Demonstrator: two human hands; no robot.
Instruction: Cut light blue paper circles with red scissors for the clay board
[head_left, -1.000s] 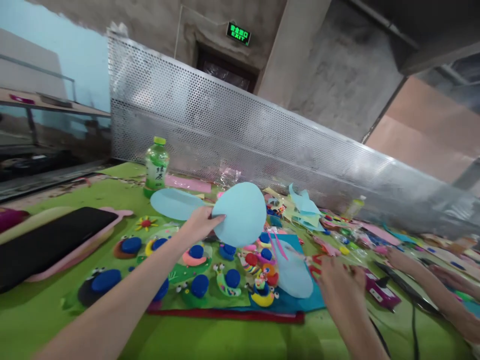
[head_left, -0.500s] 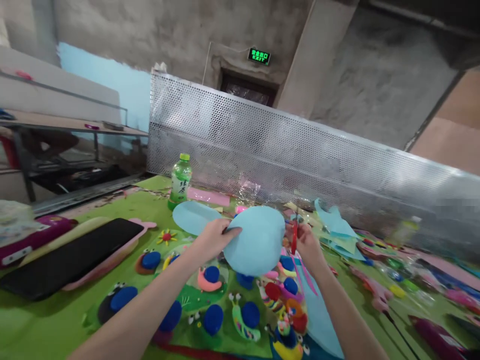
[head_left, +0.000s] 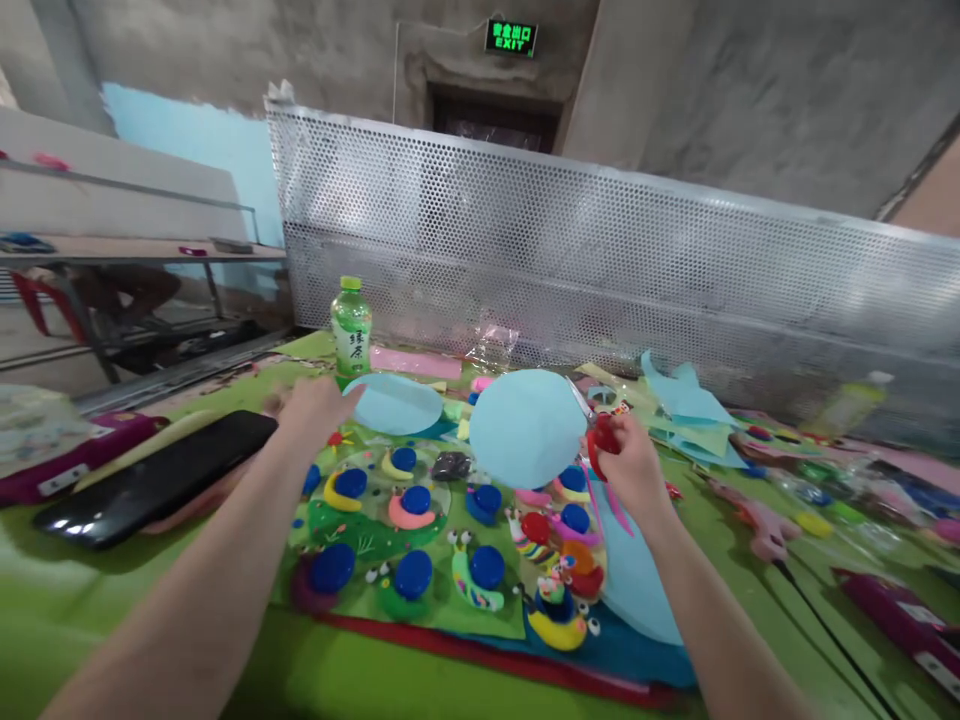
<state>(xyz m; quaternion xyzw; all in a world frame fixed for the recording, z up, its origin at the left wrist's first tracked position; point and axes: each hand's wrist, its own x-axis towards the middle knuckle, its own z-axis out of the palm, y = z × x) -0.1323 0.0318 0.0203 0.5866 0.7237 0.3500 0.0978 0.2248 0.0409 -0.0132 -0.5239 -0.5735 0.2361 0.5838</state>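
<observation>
My left hand point(head_left: 309, 412) is blurred above the left side of the table, its thumb stretched out and nothing visible in it. It is near the left light blue oval sheet point(head_left: 397, 404) and the black phone point(head_left: 169, 478). My right hand point(head_left: 631, 468) grips red-handled scissors point(head_left: 598, 436), their blades pointing up and left. Beside the blades is a rounded light blue sheet point(head_left: 521, 428); I cannot tell whether my right fingers hold it too. Below lies a green board point(head_left: 491, 618) bearing several clay snails, such as a green one point(head_left: 471, 578), with blue discs as shells.
A green tea bottle point(head_left: 351, 335) stands behind the left oval. Blue paper scraps point(head_left: 686, 400) lie at right, with a pink glue gun point(head_left: 769, 530) and its black cord nearby. A perforated metal panel point(head_left: 465, 215) closes off the table's back.
My left hand has let go of the rounded blue sheet and moved left. The sheet has shifted slightly right. My right hand still has the scissors, now tilted left. The view has shifted.
</observation>
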